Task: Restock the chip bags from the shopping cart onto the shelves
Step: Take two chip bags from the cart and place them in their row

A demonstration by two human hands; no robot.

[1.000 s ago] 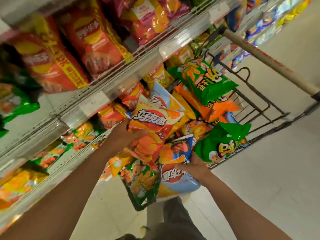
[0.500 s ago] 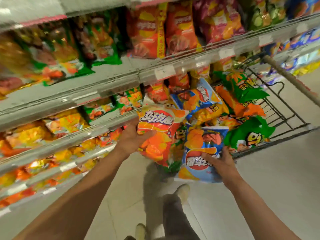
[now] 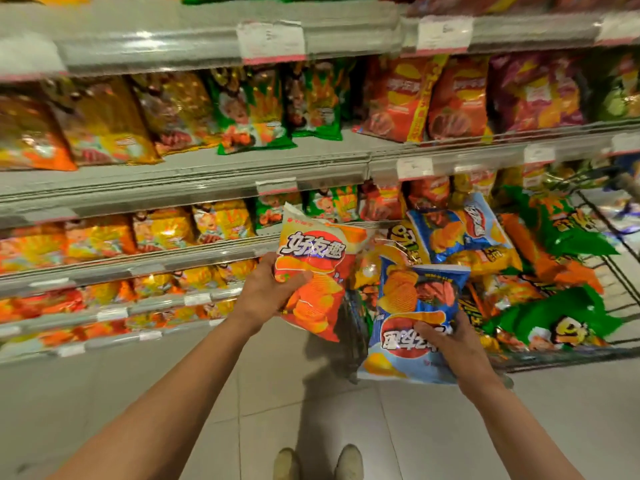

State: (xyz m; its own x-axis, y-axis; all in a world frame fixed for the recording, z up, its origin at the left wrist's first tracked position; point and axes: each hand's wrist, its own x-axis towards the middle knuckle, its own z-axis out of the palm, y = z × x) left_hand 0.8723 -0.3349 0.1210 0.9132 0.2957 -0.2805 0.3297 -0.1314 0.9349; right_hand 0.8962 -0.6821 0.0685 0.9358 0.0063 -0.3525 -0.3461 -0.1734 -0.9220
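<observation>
The shopping cart is full of chip bags, green, orange and blue. The left hand holds an orange bag near the shelves. The right hand holds a blue bag beside the cart.

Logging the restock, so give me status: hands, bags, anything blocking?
Left hand grips orange chip bag. Right hand grips blue chip bag. Both bags off the cart, none shelved yet. Nothing between bags and shelves.

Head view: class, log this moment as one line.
left hand: holds orange bag | right hand: holds blue bag | neither shelved
</observation>
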